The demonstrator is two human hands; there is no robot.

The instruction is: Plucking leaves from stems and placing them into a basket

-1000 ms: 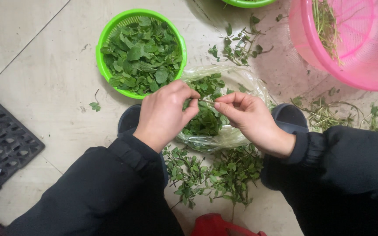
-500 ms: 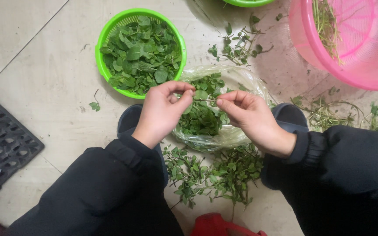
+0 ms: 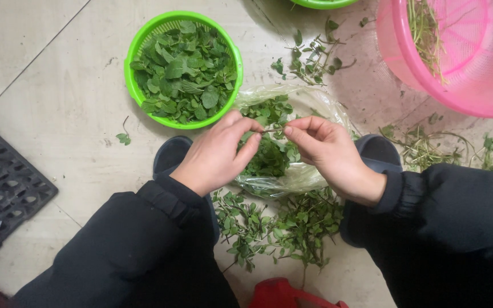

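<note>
glossy green plastic basket (image 3: 133,68), translucent pink plastic mesh basket (image 3: 463,85), thin crinkly clear plastic bag (image 3: 309,174), smooth matt floor tiles (image 3: 47,114), black rubbery grid mat (image 3: 1,182), matt black cloth sleeves (image 3: 144,239)

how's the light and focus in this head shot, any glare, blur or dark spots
Head view: soft, even light; the green basket of leaves and both hands, left hand and right hand, look sharp, with no motion blur. Mild sheen shows on the clear plastic bag. The black sleeves fall nearly featureless dark, and the pink basket is cropped at the edge.
</note>
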